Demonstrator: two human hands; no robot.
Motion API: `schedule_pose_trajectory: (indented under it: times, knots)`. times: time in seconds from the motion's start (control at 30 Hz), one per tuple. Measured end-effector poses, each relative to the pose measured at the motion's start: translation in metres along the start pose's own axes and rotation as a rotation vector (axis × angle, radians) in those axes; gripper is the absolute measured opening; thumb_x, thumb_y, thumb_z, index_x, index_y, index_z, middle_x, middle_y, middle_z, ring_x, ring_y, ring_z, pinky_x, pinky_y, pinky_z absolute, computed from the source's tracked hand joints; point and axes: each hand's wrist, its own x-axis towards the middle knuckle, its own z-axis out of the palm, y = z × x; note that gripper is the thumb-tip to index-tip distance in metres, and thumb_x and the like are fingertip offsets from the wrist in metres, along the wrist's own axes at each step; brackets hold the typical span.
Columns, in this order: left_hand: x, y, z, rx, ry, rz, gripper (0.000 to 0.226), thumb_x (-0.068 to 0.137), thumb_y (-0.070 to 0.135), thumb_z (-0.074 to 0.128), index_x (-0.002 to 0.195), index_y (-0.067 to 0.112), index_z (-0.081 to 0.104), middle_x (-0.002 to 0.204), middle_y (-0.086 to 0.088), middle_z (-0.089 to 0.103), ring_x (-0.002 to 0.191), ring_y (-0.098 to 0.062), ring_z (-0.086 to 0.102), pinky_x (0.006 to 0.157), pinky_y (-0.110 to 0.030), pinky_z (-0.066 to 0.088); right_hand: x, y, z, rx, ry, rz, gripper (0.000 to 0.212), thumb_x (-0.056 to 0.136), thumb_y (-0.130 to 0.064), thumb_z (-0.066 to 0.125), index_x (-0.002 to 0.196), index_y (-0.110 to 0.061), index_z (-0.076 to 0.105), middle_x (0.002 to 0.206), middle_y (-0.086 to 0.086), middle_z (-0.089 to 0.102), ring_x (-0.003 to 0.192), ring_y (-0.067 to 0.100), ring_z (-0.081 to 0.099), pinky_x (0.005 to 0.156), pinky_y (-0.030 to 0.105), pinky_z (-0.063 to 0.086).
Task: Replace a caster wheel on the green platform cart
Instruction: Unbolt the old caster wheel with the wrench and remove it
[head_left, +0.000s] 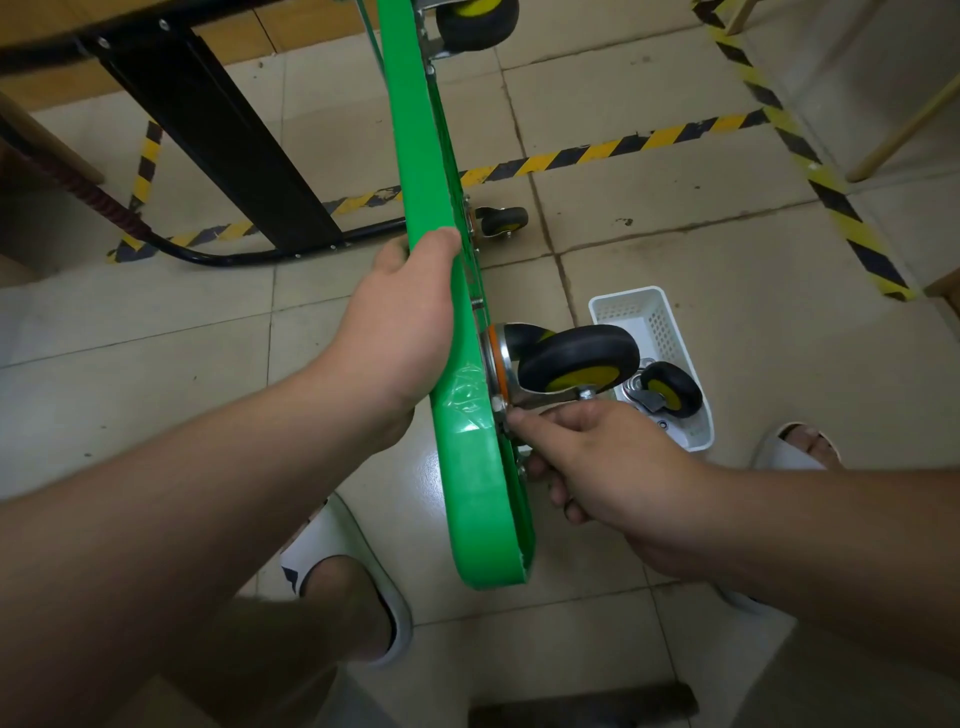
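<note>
L forearm fills the lower-left, running up to the L grip (400, 332). That grip is clenched on the cart (470, 467), thumb over the top edge, palm flat on the deck's L face. Far L, a black frame (218, 140) slants down to a curved foot bar on the floor (156, 322), w/ bare tile btwn that bar and the forearm. L slipper (332, 535) sits just L of the cart's near corner.

Cart stands on edge, a thin green strip running from top centre down to a rounded corner near the knees, underside facing R. 3 casters stick out R: one at top (475, 21), a small far one (501, 221), and the near caster (576, 364) w/ its plate against the deck.

R grip (597, 462) is below that caster, index and thumb pinching a small silver fastener (498, 402) at the plate's near corner. Nut or bolt, can't tell.

Just R of the near caster, a white basket (628, 304) on the floor holds a spare caster (670, 389) and small hardware. R slipper (784, 452) is just beside the basket's near end. Hazard tape (623, 145) crosses behind and runs down the far R, w/ open tile btwn it and the basket.
</note>
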Motion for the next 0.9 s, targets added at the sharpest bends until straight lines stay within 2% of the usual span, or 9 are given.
schedule_pose_trajectory:
  times: [0.17,0.37,0.47,0.57,0.73,0.9]
  knots:
    - [-0.001,0.002,0.001,0.005,0.025,-0.009,0.047,0.095,0.049,0.049,0.135,0.026,0.054,0.112,-0.003,0.071,0.096,-0.027,0.071,0.091,-0.052,0.056,0.004,0.002,0.005,0.053,0.017,0.017,0.032,0.092,-0.041,0.069,0.096,-0.01,0.073,0.066,-0.003,0.062,0.053,0.009,0.052,0.047,0.021,0.04]
    - [-0.002,0.001,0.001,0.003,0.026,0.008,0.048,0.091,0.051,0.05,0.131,0.025,0.057,0.112,-0.005,0.072,0.096,-0.028,0.071,0.091,-0.053,0.056,0.004,0.003,0.007,0.066,0.023,0.0,0.025,0.096,-0.033,0.067,0.094,-0.009,0.071,0.057,-0.006,0.055,0.053,0.01,0.051,0.049,0.022,0.041]
    - [-0.002,0.001,0.001,-0.003,0.021,0.014,0.047,0.091,0.05,0.05,0.13,0.025,0.058,0.111,-0.004,0.072,0.096,-0.028,0.072,0.091,-0.053,0.056,0.002,0.004,0.009,0.125,0.011,-0.012,0.015,0.099,-0.024,0.063,0.092,-0.013,0.069,0.055,-0.01,0.057,0.053,0.01,0.05,0.048,0.021,0.041]
    - [-0.002,0.002,0.001,-0.005,0.018,0.017,0.047,0.091,0.051,0.05,0.129,0.025,0.058,0.11,-0.004,0.073,0.096,-0.029,0.072,0.09,-0.054,0.057,0.0,0.005,0.013,0.164,0.002,-0.024,0.012,0.102,-0.017,0.058,0.099,-0.014,0.068,0.057,-0.011,0.06,0.05,0.008,0.049,0.045,0.019,0.04]
    - [-0.002,0.001,0.001,-0.015,0.011,0.022,0.054,0.083,0.053,0.05,0.129,0.026,0.059,0.108,-0.005,0.073,0.094,-0.029,0.072,0.088,-0.054,0.057,0.001,0.002,0.017,0.19,-0.034,0.042,0.018,0.1,-0.026,0.057,0.105,-0.012,0.065,0.076,0.007,0.057,0.057,0.017,0.052,0.048,0.027,0.042]
    - [-0.002,0.001,0.001,-0.011,0.018,0.01,0.048,0.093,0.049,0.05,0.134,0.025,0.055,0.11,-0.004,0.072,0.094,-0.028,0.072,0.089,-0.053,0.058,0.002,0.002,0.016,0.135,-0.059,0.038,0.03,0.099,-0.039,0.059,0.101,-0.01,0.068,0.081,0.009,0.06,0.061,0.017,0.055,0.049,0.029,0.046]
